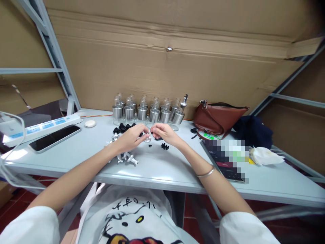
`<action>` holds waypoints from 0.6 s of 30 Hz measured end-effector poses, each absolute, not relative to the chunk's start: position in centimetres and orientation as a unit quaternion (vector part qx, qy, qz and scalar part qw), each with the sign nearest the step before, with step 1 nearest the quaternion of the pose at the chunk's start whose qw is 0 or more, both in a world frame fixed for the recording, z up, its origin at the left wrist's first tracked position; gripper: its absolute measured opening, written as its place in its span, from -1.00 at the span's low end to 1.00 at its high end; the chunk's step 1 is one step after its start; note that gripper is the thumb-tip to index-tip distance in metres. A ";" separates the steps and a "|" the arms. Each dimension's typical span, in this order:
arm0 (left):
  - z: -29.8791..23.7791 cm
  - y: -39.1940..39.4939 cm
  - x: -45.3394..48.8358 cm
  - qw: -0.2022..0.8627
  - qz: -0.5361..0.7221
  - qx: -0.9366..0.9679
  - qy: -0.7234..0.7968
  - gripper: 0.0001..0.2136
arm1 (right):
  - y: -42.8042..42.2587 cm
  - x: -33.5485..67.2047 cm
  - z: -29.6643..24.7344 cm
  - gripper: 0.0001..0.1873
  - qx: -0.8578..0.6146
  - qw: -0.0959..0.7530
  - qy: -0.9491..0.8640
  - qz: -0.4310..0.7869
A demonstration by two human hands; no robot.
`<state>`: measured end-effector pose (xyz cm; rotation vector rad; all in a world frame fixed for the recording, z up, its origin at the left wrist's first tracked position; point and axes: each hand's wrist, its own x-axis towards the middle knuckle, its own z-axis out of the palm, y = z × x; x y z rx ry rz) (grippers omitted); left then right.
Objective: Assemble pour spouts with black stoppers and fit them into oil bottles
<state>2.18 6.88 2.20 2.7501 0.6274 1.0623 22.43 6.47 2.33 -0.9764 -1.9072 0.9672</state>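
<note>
My left hand [134,137] is closed in a pinch over the table, around a small silver ring-like part [148,138] partly hidden by the fingers. Close beside it, my right hand [165,133] pinches a small black piece [152,133]; the fingertips of both hands almost meet. Under and in front of my left wrist lie several silver metal fittings [125,157]. Black round caps [124,128] are heaped behind my left hand. Near my right hand sit several small black plugs [165,146], and a single one [150,145] lies apart.
Glass bottles with steel sleeves [154,116] stand in rows at the back; one carries a pourer [184,101]. To the left are a phone [56,138], a power strip [45,126] and a white round case [90,123]. A brown bag [215,118] and dark tablet-like panel [215,157] occupy the right.
</note>
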 end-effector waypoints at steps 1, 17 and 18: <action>2.3 6.9 2.1 0.059 0.366 0.903 0.217 -0.84 | 6.5 22.8 2.6 -0.59 -0.397 0.365 -0.767 0.349; 2.4 6.8 1.8 0.009 0.367 0.891 0.268 -0.83 | 5.3 22.6 2.9 -0.79 -0.400 0.106 -0.900 0.135; 2.4 6.8 1.8 0.009 0.367 0.891 0.267 -0.83 | 5.3 22.5 2.9 -0.76 -0.389 0.109 -0.904 0.143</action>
